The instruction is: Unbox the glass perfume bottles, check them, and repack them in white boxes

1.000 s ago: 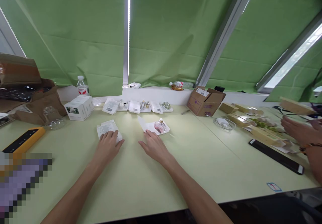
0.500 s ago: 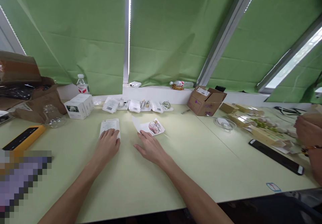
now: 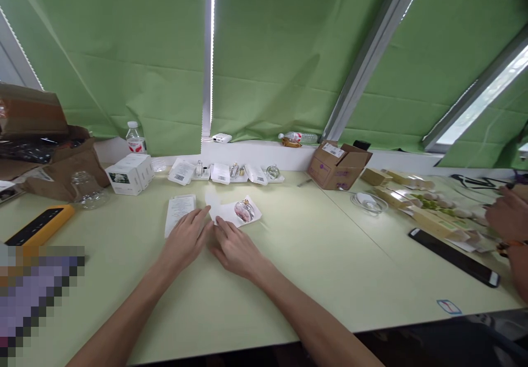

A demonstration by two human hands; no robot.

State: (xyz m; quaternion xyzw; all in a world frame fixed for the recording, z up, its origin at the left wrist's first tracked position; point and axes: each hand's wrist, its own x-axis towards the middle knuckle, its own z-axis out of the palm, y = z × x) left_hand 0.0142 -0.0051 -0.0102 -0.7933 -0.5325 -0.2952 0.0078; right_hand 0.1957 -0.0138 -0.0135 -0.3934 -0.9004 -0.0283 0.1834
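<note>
My left hand (image 3: 184,239) is stretched out, its fingertips at the left side of a raised white flap (image 3: 212,202). The flap belongs to an opened white box (image 3: 226,211) lying flat on the table. In the box rests a round clear bottle (image 3: 244,211) with pink inside and a gold-coloured top. My right hand (image 3: 236,246) lies at the box's near edge, fingers touching it and thumb apart. Both hands' fingertips almost meet by the flap. A white printed packet (image 3: 180,208) lies flat just beyond my left hand, partly covered by it.
Several opened white packs with small bottles (image 3: 272,172) line the back. White cartons (image 3: 130,174) stand left, near a yellow-orange case (image 3: 39,226). A cardboard box (image 3: 336,166), a cable (image 3: 369,203) and a black device (image 3: 454,257) are right. Another person's hand (image 3: 507,215) is at far right.
My left hand has come off the printed packet and moved right to the flap. My right hand and the opened box with the bottle have shifted slightly left.
</note>
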